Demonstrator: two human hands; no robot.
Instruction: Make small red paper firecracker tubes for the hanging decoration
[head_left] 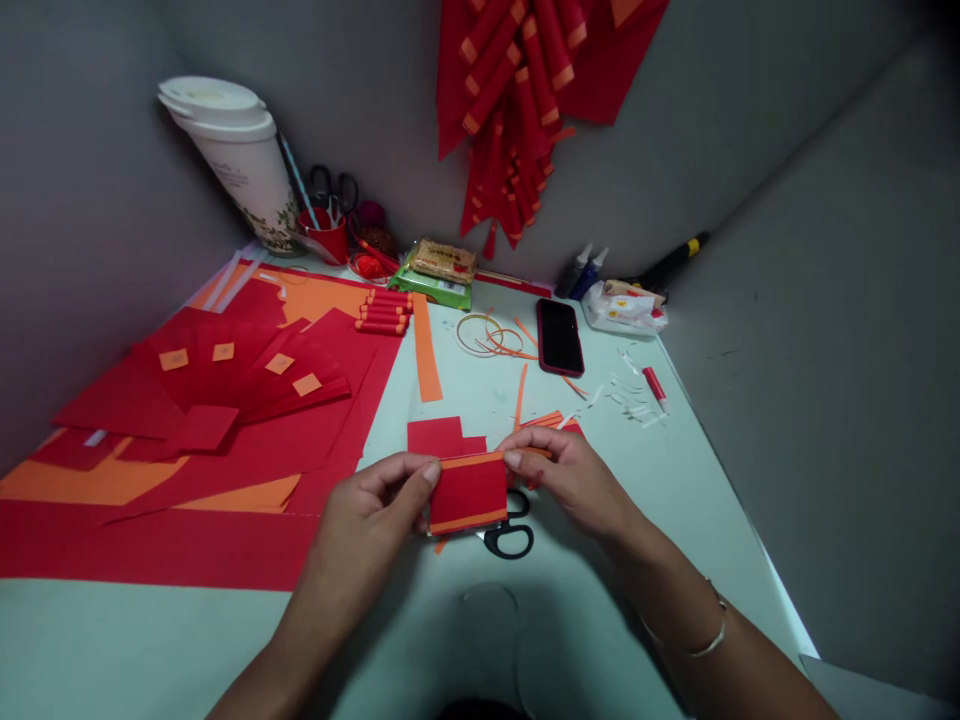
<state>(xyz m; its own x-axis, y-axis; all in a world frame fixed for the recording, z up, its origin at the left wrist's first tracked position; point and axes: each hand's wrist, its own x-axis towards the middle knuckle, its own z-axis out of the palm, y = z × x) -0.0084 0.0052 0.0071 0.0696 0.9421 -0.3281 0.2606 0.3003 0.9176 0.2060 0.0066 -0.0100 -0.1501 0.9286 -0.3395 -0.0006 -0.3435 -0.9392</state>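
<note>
Red card (469, 492) at near centre is edged in orange but unrolled, pinched at its far corners between closed fingertips of left hand (373, 505) and right hand (583, 483); finished rolls (382, 313) are stacked farther left.

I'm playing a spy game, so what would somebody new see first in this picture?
Probably the big bunch of red rolls with orange ends, hanging on the wall at the top. Next might come the red fan shape with little orange squares, on the left side of the table. In the middle, two hands hold a red card with orange edges.
</note>
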